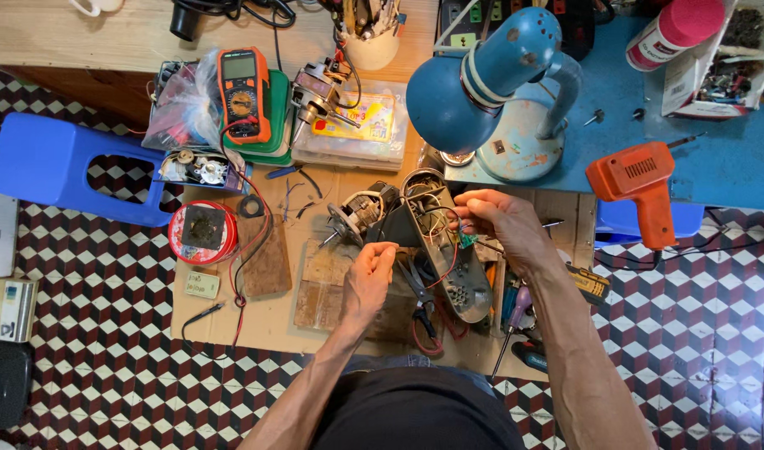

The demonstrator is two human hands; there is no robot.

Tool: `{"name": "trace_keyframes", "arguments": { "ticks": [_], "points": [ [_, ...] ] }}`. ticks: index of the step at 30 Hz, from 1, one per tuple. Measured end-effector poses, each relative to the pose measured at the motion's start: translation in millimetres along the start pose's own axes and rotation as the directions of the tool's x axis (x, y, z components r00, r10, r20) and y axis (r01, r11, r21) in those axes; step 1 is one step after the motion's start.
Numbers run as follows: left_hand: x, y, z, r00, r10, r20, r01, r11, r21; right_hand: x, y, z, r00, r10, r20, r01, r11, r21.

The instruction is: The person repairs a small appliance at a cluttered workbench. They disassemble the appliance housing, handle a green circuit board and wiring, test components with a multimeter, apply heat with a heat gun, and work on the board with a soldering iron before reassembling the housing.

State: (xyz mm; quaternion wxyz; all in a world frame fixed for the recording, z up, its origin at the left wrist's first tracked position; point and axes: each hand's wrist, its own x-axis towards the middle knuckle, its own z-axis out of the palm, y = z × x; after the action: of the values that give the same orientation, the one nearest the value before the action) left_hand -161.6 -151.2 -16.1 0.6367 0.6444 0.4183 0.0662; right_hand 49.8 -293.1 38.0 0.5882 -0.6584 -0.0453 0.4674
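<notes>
The right hand [503,221] has its fingertips pinched shut on a small green circuit board [467,240] that hangs on thin red wires just over the open grey housing [448,262]. The left hand [369,275] is curled closed, thumb and fingers gripping the housing's left edge near its dark upper end.

The housing lies tilted on the low wooden bench [273,321], its open side up, with wires and a round perforated part at its lower end. Just left of its top sits a small motor [358,212] with a coil and a shaft. Dark pliers [419,292] lie under the housing, between the two hands. A purple-handled screwdriver [515,312] lies below the right wrist, near a yellow and black tool [592,283].

Further left, a wooden block [269,258] lies beside a red tin [202,232], crossed by red and black leads [236,287] that run up to an orange multimeter [244,92]. A clear parts box [357,125] sits right of the meter, and a blue stool [57,162] stands on the checkered floor [98,333].

Above the right hand, a blue desk lamp [482,83] leans over the bench. An orange soldering gun [640,183] lies at the edge of the blue table [732,158], with a pink-capped spray can [673,29] at the top.
</notes>
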Motion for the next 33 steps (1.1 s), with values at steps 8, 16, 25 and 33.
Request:
{"name": "trace_keyframes", "arguments": {
  "ticks": [8, 16, 25, 33],
  "points": [
    [-16, 61, 22, 1.000, 0.018, -0.022, -0.012, 0.964, 0.266, -3, -1, -3, 0.995, -0.095, 0.028, 0.099, 0.973, -0.207],
    [5, 77, 44, 0.973, 0.228, -0.040, -0.198, 0.908, 0.368, -2, 0, -11, 0.996, -0.067, 0.060, 0.073, 0.991, -0.111],
    [5, 81, 47, 0.968, 0.247, 0.054, -0.251, 0.917, 0.310, 1, -6, -10, 0.999, -0.005, 0.039, 0.006, 0.999, -0.033],
    [3, 74, 19, 0.997, 0.021, 0.081, -0.025, 0.998, 0.058, -3, 0, 0, 0.994, -0.112, 0.016, 0.113, 0.973, -0.201]
  ]
}}
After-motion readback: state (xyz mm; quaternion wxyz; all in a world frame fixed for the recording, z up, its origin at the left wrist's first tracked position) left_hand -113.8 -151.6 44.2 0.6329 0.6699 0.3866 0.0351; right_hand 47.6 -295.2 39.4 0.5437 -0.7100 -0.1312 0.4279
